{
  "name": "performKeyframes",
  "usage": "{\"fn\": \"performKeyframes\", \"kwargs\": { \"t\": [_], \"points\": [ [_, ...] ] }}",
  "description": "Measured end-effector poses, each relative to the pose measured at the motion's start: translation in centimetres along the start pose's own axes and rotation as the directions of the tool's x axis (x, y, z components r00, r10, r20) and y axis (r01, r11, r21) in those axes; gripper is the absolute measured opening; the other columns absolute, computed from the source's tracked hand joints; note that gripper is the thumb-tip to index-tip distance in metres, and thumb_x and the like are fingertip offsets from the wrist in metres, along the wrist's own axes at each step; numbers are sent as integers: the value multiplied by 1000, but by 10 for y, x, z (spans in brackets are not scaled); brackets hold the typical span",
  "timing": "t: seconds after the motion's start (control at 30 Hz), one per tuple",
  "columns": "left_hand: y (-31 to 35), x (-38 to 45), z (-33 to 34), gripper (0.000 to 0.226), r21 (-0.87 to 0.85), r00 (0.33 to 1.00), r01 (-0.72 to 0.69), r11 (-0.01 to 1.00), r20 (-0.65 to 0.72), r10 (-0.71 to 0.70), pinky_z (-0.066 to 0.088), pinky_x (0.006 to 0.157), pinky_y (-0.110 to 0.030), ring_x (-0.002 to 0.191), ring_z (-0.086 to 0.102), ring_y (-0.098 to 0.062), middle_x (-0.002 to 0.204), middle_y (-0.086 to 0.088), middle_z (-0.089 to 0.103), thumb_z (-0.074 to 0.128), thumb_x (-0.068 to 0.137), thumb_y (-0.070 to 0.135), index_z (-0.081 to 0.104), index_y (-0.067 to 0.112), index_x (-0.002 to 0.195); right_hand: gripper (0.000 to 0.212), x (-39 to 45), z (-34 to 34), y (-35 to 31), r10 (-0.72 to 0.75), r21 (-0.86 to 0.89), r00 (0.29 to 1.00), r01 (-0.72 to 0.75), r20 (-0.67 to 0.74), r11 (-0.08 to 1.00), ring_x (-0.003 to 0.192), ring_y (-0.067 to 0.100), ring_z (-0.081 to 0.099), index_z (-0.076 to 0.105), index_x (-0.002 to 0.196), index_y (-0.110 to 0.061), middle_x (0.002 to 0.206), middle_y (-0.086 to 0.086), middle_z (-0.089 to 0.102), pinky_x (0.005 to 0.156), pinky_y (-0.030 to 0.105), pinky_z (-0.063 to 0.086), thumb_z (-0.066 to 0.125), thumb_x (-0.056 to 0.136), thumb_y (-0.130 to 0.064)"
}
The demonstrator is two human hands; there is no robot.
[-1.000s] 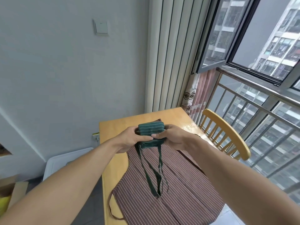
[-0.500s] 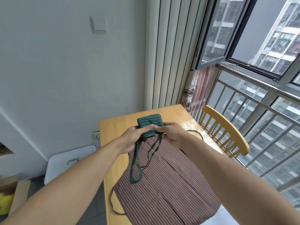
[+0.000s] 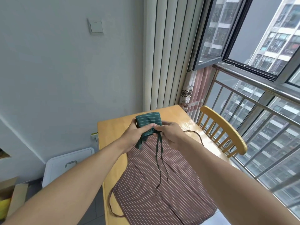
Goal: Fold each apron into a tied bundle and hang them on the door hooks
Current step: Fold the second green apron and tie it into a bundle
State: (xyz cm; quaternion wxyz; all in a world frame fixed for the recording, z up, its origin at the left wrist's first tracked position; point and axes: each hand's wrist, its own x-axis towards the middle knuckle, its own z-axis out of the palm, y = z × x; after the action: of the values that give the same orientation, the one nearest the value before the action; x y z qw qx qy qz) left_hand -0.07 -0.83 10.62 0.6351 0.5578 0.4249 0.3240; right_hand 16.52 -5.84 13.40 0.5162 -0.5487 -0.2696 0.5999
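Note:
A green striped apron folded into a small bundle (image 3: 148, 119) is held above the table between both hands. My left hand (image 3: 135, 138) grips its left side and a wide strap end that hangs below the fingers. My right hand (image 3: 170, 134) pinches the bundle's near edge where two thin green straps (image 3: 159, 157) hang down. Beneath it a brown striped apron (image 3: 162, 192) lies spread flat on the wooden table (image 3: 112, 129), its thin ties trailing at the left and right. No door hooks are in view.
A wooden chair (image 3: 227, 135) stands at the table's right side by the railed window (image 3: 259, 111). A white lidded bin (image 3: 65, 166) and a cardboard box (image 3: 13, 192) sit on the floor to the left. Vertical blinds (image 3: 170, 54) hang behind the table.
The straps' loop that hung below my left hand is now two loose ends falling under my right hand. The bundle sits slightly higher and both hands have closed in on its near edge.

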Motion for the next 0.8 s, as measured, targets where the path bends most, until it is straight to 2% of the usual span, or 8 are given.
{"fn": "performKeyframes", "kwargs": {
  "t": [0.17,0.23,0.3,0.37,0.53,0.63,0.7,0.8],
  "points": [
    [-12,18,-6,55,-140,990,19,990,-135,-38,54,101,-49,111,70,-26,122,-10,70,79,87,21,51,12,132,51,-8,-16,3,55,-103,984,-38,172,994,94,23,75,54,139,-4,116,16,73,84,32,61,73,91,-10],
    [-13,23,-7,54,-182,978,24,983,-198,-61,54,101,-50,111,69,-27,122,-11,70,81,85,21,53,9,130,50,-8,-20,7,55,-291,995,-28,84,956,88,22,75,60,132,-5,113,15,73,86,35,62,79,86,-12],
    [-14,28,-5,55,-156,963,25,987,-262,-66,55,99,-49,108,70,-25,119,-8,71,84,82,23,55,10,127,24,-9,-23,13,-87,-507,996,59,-31,860,77,17,73,75,109,-9,97,10,78,84,36,62,80,87,-19],
    [-12,29,-3,55,-129,948,24,991,-312,-63,57,97,-45,107,69,-23,118,-6,70,84,82,23,53,11,126,11,-10,-25,15,-231,-666,972,142,-46,732,73,12,70,80,93,-17,86,3,78,75,30,61,76,91,-26],
    [-6,28,0,52,-11,914,-4,1000,-405,-1,57,90,-37,102,66,-18,113,0,66,82,85,24,51,14,125,16,-9,-24,13,-196,-848,980,137,40,512,66,10,57,63,99,-19,101,3,74,56,23,45,52,106,-28],
    [-6,29,1,49,-52,921,3,999,-389,-23,58,92,-40,101,68,-20,114,-3,68,82,85,22,53,13,123,17,-9,-22,15,-245,-801,968,187,51,569,79,7,61,56,109,-20,108,-2,70,65,25,48,57,103,-36],
    [-6,29,3,49,-101,934,10,995,-354,-45,58,92,-43,101,70,-22,115,-6,69,82,85,21,54,12,124,29,-9,-20,14,-289,-772,957,179,-6,609,82,2,61,56,117,-21,103,-7,66,62,18,46,65,98,-40],
    [-4,28,5,50,-123,942,11,992,-330,-51,58,93,-45,103,70,-24,116,-7,70,82,84,21,54,12,125,29,-4,-16,19,-304,-800,953,192,13,569,89,7,65,66,117,-16,104,-7,67,66,16,46,67,97,-37]
  ]
}}
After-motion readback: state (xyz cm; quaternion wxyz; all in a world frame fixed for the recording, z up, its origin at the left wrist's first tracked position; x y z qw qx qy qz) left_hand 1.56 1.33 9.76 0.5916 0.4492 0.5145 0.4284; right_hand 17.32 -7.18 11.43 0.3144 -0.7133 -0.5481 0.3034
